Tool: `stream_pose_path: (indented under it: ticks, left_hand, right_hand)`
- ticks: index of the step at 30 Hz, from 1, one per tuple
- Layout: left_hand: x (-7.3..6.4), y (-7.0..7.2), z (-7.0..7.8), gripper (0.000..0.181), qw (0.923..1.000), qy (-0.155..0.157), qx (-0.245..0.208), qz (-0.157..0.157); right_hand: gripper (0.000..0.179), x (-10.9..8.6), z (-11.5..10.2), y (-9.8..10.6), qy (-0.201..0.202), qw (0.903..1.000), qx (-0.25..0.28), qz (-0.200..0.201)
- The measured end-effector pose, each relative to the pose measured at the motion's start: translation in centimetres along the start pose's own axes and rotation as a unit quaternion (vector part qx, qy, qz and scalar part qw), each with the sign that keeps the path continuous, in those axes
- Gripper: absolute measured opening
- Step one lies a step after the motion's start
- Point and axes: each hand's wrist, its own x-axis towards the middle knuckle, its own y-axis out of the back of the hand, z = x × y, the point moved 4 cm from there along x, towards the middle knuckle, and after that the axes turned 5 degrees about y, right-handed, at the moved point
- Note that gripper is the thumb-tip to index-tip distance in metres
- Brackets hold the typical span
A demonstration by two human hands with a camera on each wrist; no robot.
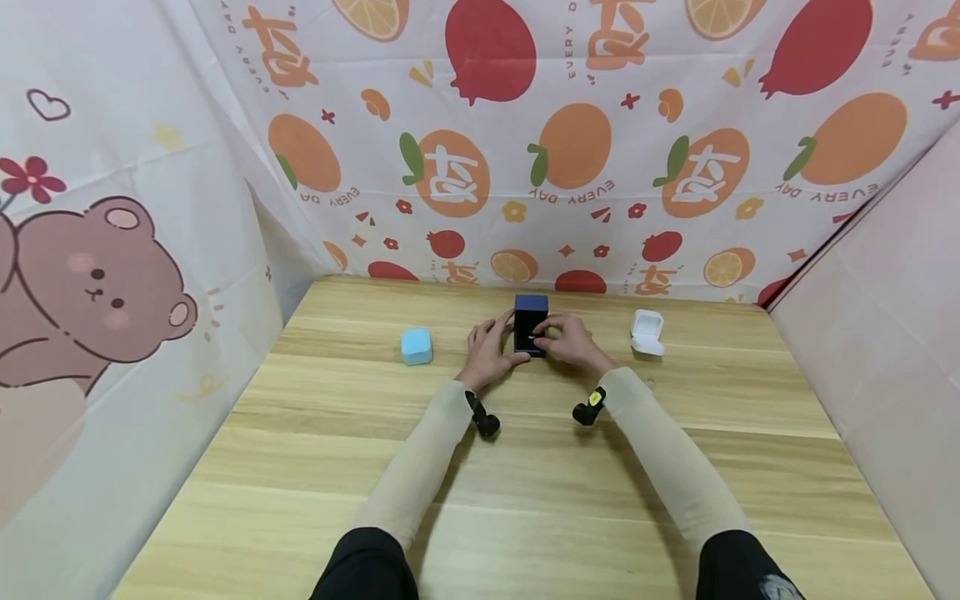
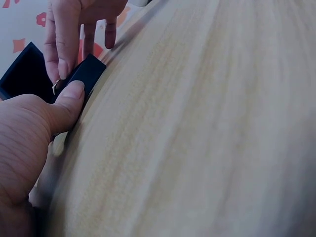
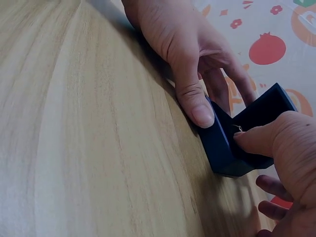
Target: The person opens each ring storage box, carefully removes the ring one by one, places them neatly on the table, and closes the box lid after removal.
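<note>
A dark blue ring box point(image 1: 531, 307) stands open on the wooden table, its black inside facing me. My left hand point(image 1: 487, 354) steadies it from the left, the thumb point(image 3: 201, 114) pressed on the front wall of its base and the fingers along its side. From the right, my right hand point(image 1: 573, 342) reaches into the box, thumb and index finger pinching a small ring point(image 2: 55, 87) at the black lining. The ring's lower part is hidden by the fingertips and the lining. In the right wrist view, the other right-hand fingers point(image 3: 271, 210) stay loosely bent outside the box.
A light blue box point(image 1: 417, 346) with rounded corners sits left of my hands. To the right stands a small white ring box point(image 1: 647, 333) with its lid up. A tiny ring-like object point(image 1: 650, 384) lies near my right sleeve. Printed cloth point(image 1: 517, 167) hangs behind the table.
</note>
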Motion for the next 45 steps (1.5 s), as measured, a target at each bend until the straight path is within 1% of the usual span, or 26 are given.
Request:
stream_pose_path:
  ticks: [5,11,16,22,28,35,41,45]
  left_hand:
    - [0.03,-0.01,0.09,0.089,1.0,0.003,0.0,-0.005]
    - [0.2,0.07,0.18,0.089,1.0,-0.005,-0.002,-0.002]
    - [0.16,0.19,0.2,0.089,1.0,-0.002,0.001,-0.002]
    - [-0.05,0.37,0.35,0.088,1.0,0.006,-0.004,-0.006]
    - [-0.07,0.48,0.43,0.088,1.0,0.003,-0.003,-0.003]
    - [0.2,0.58,0.46,0.089,0.9999,-0.01,0.004,0.007]
    - [0.09,0.36,0.37,0.09,1.0,0.002,-0.002,0.001]
    - [0.03,0.2,0.24,0.089,1.0,0.008,0.002,0.001]
  right_hand:
    - [0.017,-0.1,0.06,-0.02,-0.009,0.9999,-0.003,0.006]
    - [0.015,-0.06,-0.09,-0.06,-0.012,0.9999,-0.003,0.011]
    - [0.016,-0.03,-0.25,-0.08,-0.019,0.9997,0.003,0.015]
    - [0.015,-0.08,-0.31,-0.2,-0.043,0.999,0.001,0.011]
    - [0.013,0.03,-0.37,-0.24,-0.059,0.9982,-0.001,0.01]
    - [0.013,0.14,-0.57,0.0,-0.06,0.9978,0.002,0.026]
    - [0.012,0.06,-0.31,-0.17,-0.06,0.9979,0.008,0.023]
    - [0.011,0.0,-0.15,-0.34,-0.06,0.9979,0.011,0.021]
